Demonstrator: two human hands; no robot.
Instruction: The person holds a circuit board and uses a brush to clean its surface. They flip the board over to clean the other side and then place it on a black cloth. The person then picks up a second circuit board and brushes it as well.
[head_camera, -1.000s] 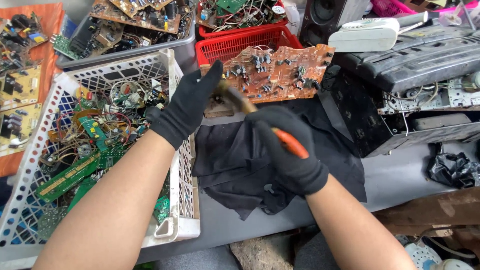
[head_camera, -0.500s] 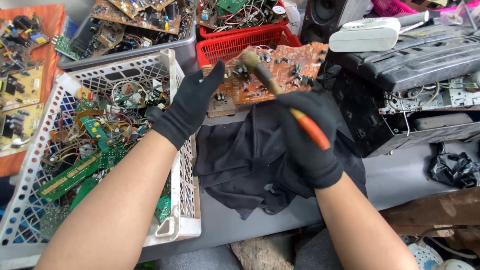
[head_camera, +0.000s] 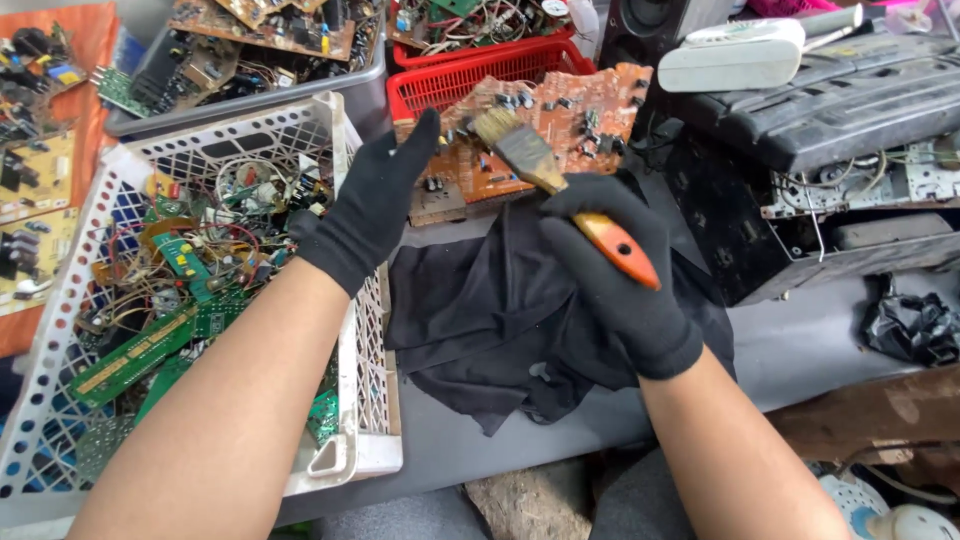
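At the far left edge, yellowish circuit boards (head_camera: 25, 215) lie on an orange surface, and just beside them stands a white lattice basket (head_camera: 345, 135) filled with green boards, loose wires and small parts. Behind the basket sits a grey tray (head_camera: 250, 100) heaped with more boards. The left hand (head_camera: 365, 205), in a black glove, reaches over the basket's right rim with its fingers straight and close together, the fingertips laid against the left edge of an orange-brown circuit board (head_camera: 560, 125); whether the thumb grips under the board cannot be told. That board leans tilted, its upper part resting against a red plastic basket (head_camera: 450, 85) behind it and its lower edge meeting a crumpled black cloth (head_camera: 480, 310) spread on the grey tabletop (head_camera: 800, 340). The right hand (head_camera: 620, 275), also black-gloved, is closed in a fist around the orange handle of a paintbrush (head_camera: 545, 175), whose worn bristles touch the board's face near its middle. The handle's end sticks out past the knuckles toward the right. Further right, a dark, opened appliance casing (head_camera: 840, 110) with exposed metal parts sits on the table, with a white device (head_camera: 730, 55) lying on top of it. Near the right edge lies a crumpled black plastic bag (head_camera: 915, 325).
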